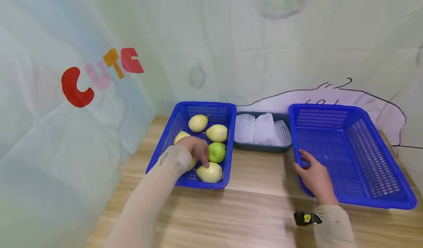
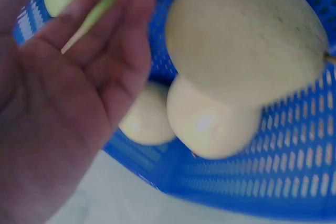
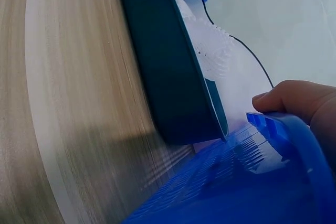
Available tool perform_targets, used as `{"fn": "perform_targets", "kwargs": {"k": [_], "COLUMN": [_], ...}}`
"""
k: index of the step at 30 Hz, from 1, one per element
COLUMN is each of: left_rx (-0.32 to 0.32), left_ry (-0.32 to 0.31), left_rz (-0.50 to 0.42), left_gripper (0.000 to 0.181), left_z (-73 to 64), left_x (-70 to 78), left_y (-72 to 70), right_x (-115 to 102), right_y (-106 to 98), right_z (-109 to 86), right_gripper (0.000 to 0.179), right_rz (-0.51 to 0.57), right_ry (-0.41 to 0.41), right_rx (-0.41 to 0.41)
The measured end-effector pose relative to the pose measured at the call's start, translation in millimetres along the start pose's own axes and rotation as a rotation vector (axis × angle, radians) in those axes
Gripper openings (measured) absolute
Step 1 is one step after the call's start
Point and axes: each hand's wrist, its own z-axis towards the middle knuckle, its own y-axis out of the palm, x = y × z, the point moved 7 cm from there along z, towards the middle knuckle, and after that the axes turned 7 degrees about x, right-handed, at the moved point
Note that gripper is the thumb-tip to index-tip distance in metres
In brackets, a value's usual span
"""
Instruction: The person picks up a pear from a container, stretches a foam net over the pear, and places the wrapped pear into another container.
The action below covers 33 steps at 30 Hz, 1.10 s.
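Note:
In the left blue basket (image 1: 228, 130) lie several pale yellow pears (image 1: 217, 133) and a rounder green fruit (image 1: 217, 152). My left hand (image 1: 195, 148) is over them, an index finger reaching down to the front pear (image 1: 209, 173). Up close in the left wrist view, its fingers (image 2: 123, 51) are loosely bent beside a large pear (image 2: 247, 35), with green showing behind them. My right hand (image 1: 315, 178) is at the left rim of the right blue basket (image 1: 324, 156), thumb and index finger spread. The right wrist view has one digit over the rim (image 3: 299, 129); the other fingers are hidden.
Between the baskets stands a dark green tray (image 1: 262, 148) holding several white foam net sleeves (image 1: 264, 128). All sit on a wood-grain table (image 1: 251, 204). A printed curtain (image 1: 214, 57) hangs behind and at the left.

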Motion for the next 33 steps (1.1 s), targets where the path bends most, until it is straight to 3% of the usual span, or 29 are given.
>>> {"fn": "perform_targets", "kwargs": {"k": [3, 6, 8, 14, 19, 23, 28, 33], "left_rx": [-0.05, -0.039, -0.029, -0.048, -0.052, -0.04, 0.036, 0.049], "left_ry": [-0.07, -0.173, -0.216, -0.167, -0.176, -0.134, -0.067, -0.111], "left_rz": [0.076, 0.162, 0.172, 0.127, 0.046, 0.038, 0.15, 0.245], "left_gripper": [0.033, 0.041, 0.045, 0.039, 0.032, 0.034, 0.039, 0.047], "left_z": [4.0, 0.3, -1.9, -2.6, -5.7, -9.5, -12.4, -11.2], "left_x": [4.4, -1.3, -4.5, -4.6, -3.1, 5.2, 18.7, 21.7], "left_y": [8.0, 11.9, 14.1, 21.1, 21.8, 19.4, 11.0, 11.3], "right_x": [3, 2, 3, 4, 3, 3, 3, 3], "right_y": [0, 3, 3, 2, 1, 1, 1, 1], "right_z": [1.7, 2.4, 2.4, 1.4, 1.8, 2.0, 2.2, 2.4], "right_gripper": [0.058, 0.058, 0.057, 0.058, 0.058, 0.058, 0.058, 0.058], "right_rz": [-0.009, -0.006, -0.005, -0.005, -0.001, -0.002, -0.002, -0.002], "right_ry": [0.0, 0.002, 0.007, 0.015, 0.01, 0.017, 0.022, 0.023], "right_rx": [0.01, 0.021, 0.028, 0.024, 0.027, 0.028, 0.027, 0.02]}}
